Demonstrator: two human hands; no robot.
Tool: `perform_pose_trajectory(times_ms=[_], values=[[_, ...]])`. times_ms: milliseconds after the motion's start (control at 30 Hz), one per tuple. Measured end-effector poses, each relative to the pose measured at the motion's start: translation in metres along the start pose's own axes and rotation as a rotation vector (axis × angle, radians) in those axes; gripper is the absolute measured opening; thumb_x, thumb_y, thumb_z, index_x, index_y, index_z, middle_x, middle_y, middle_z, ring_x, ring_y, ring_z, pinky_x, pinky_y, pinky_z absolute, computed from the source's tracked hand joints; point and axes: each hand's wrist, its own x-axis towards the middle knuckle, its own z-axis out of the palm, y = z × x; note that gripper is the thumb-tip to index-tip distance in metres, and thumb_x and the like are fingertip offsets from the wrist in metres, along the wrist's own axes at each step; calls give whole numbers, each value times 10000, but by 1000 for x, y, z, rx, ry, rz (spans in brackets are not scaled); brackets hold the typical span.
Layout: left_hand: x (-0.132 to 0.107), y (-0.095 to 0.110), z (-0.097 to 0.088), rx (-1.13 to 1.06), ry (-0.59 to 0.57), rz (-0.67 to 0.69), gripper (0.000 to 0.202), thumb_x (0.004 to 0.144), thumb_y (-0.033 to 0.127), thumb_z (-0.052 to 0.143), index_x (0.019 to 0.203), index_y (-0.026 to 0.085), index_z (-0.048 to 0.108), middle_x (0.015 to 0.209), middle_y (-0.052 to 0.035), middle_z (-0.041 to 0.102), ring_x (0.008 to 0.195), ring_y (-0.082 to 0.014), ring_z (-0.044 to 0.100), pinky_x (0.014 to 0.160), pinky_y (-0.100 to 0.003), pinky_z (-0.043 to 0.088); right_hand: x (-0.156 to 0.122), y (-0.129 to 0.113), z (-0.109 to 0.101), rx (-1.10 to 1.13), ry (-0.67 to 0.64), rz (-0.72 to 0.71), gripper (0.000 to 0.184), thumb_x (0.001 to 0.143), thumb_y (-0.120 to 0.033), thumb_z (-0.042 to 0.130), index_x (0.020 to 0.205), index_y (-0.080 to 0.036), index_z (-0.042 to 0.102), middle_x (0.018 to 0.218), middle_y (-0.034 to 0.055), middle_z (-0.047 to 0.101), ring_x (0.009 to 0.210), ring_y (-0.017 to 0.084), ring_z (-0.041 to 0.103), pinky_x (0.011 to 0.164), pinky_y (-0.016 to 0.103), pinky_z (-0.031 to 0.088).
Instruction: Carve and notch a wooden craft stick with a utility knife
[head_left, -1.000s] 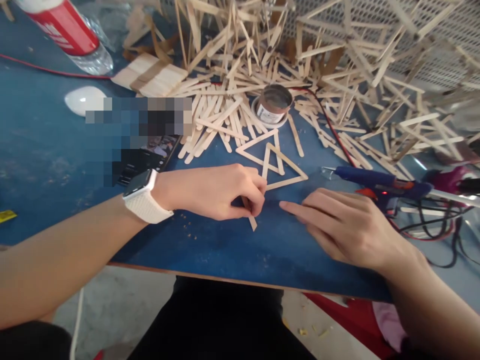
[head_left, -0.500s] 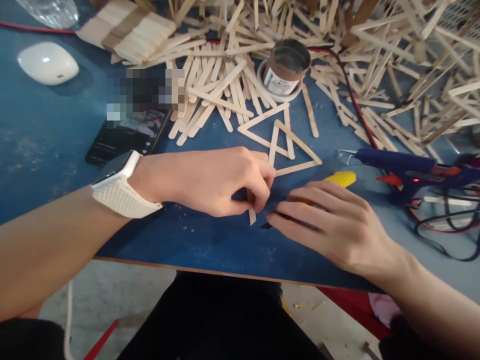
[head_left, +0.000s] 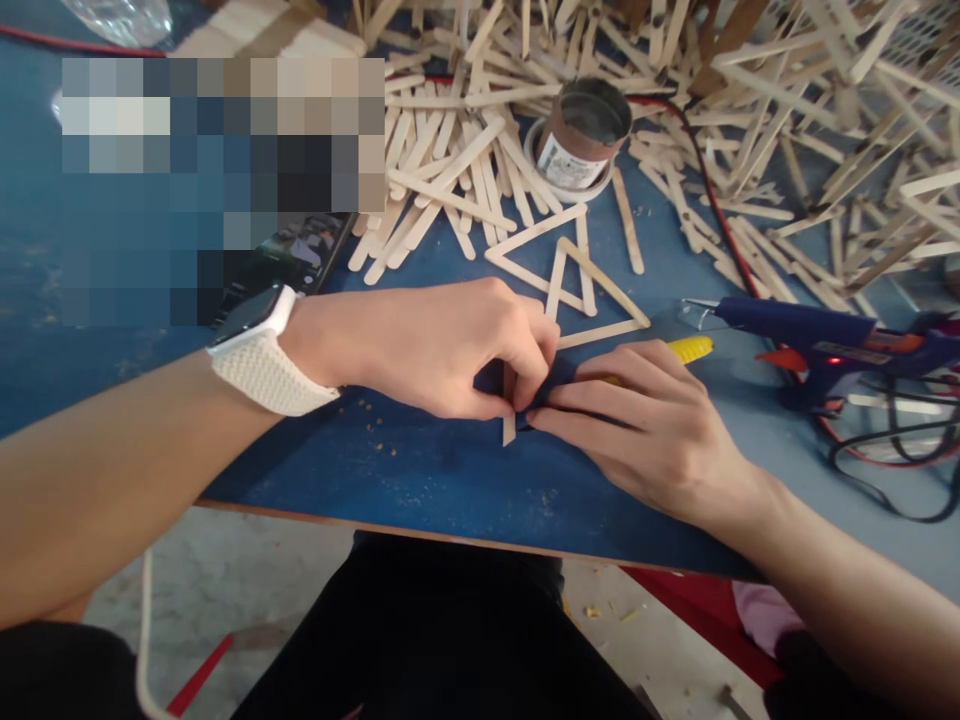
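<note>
My left hand (head_left: 480,345), with a watch on its wrist, pinches a wooden craft stick (head_left: 509,430) whose angled lower end sticks out below the fingertips. Just right of it, my right hand (head_left: 645,425) is closed around a yellow utility knife (head_left: 690,350). The knife's handle end shows behind the knuckles, while its dark tip is mostly hidden beside the stick. Both hands rest low over the blue table (head_left: 450,490), their fingertips almost touching. Behind them lie two triangles made of craft sticks, a nearer triangle (head_left: 604,280) and a farther triangle (head_left: 536,232), partly overlapping.
A blue glue gun (head_left: 795,325) with tangled cables lies at the right. Loose craft sticks (head_left: 442,190) and stick frames (head_left: 825,130) fill the back. Among them stands an open brown tin (head_left: 577,140). A phone (head_left: 315,250) lies left, partly blurred out.
My right hand has moved slightly left and up, bringing the knife's tip against or close beside the stick. The stick now stands more upright in view. The whole view has shifted a little.
</note>
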Motion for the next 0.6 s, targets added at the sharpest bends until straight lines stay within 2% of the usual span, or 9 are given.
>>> perform_pose_trajectory(times_ms=[267, 400, 600], values=[[-1, 4, -1, -27, -29, 2, 75, 972, 191, 796, 920, 233, 831, 1145, -41, 778, 1062, -199, 723, 936, -330, 554, 4, 0, 1, 10, 12, 5, 195, 1070, -117, 597, 1179, -196, 737, 1081, 15, 842, 995, 206, 656, 879, 393, 491], [0, 2, 0, -56, -19, 5, 62, 935, 151, 833, 936, 212, 825, 1133, -35, 770, 1040, -175, 725, 928, -305, 560, 4, 2, 2, -3, 28, -14, 212, 1057, -78, 600, 1181, -200, 720, 1094, 2, 847, 985, 206, 661, 881, 392, 475], [0, 1, 2, -76, -7, 21, 91, 909, 126, 837, 853, 185, 797, 1090, -45, 769, 1019, -182, 725, 895, -308, 565, 13, 4, 2, -16, -2, -60, 213, 1072, -116, 593, 1176, -229, 740, 1068, -10, 847, 953, 187, 680, 889, 403, 443]])
